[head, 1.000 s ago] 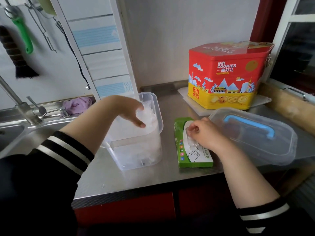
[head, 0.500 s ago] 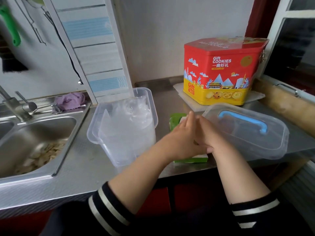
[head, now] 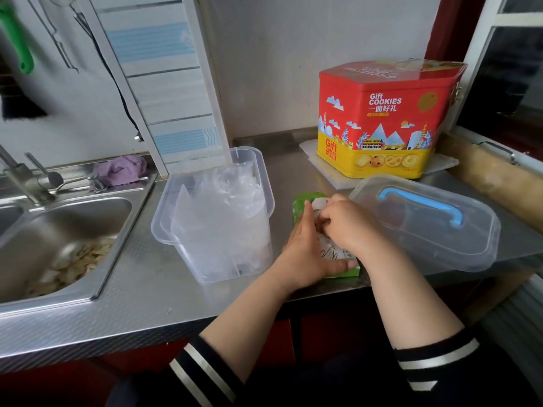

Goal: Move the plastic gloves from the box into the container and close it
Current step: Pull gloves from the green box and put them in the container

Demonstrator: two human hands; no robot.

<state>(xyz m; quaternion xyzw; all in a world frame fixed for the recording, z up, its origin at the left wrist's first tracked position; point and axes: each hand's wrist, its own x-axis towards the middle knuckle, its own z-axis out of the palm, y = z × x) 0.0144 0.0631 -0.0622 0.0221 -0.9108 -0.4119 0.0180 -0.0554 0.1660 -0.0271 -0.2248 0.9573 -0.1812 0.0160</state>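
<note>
Gloves (head: 223,201) are already filling the clear container (head: 182,248) left of the green box (head: 302,199); left hand (head: 305,254) is lying flat-fingered, steadying the box; right hand (head: 349,224) is pinching into its opening; lid (head: 426,224) is lying rightmost.

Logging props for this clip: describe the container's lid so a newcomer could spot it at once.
Start at the red and yellow cookie tin at the back of the steel counter. Just in front of it lies the lid, right of the green glove box. It is the only clear, flat piece with a blue handle.
</note>
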